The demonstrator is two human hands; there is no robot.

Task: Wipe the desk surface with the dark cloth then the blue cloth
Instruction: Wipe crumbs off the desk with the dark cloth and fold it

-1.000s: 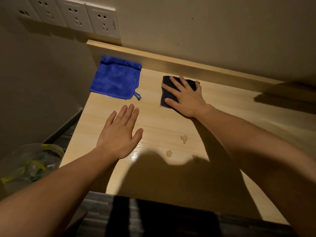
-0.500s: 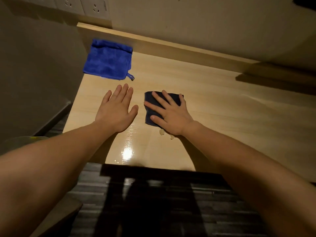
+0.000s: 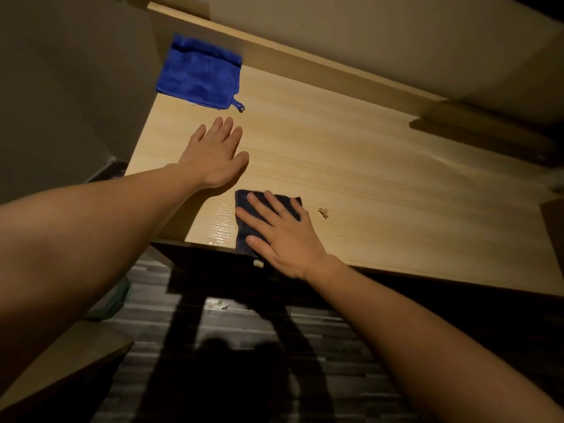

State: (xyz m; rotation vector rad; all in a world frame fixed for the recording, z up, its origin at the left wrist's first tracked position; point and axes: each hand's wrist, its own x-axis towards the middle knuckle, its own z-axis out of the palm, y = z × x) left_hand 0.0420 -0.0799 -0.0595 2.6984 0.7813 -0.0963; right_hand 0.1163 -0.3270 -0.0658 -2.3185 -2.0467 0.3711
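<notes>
Two hands [image 3: 218, 157] [image 3: 283, 233], one blue cloth [image 3: 198, 74], one dark cloth [image 3: 244, 233], three crumbs [image 3: 323, 212] [image 3: 258, 263] [image 3: 220, 306].

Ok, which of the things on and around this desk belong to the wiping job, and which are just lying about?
Job: dark cloth under right hand; blue cloth; desk; crumb on it; left hand flat.
Lying about: pale scrap below desk edge; greenish object on floor.

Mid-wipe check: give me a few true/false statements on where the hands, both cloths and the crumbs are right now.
1. The right hand presses flat on the dark cloth. True.
2. The dark cloth sits at the desk's back edge. False: it is at the front edge of the desk.
3. The left hand holds the blue cloth. False: it rests open and empty on the desk, with the cloth beyond it.
4. A crumb lies right of the dark cloth. True.
</notes>
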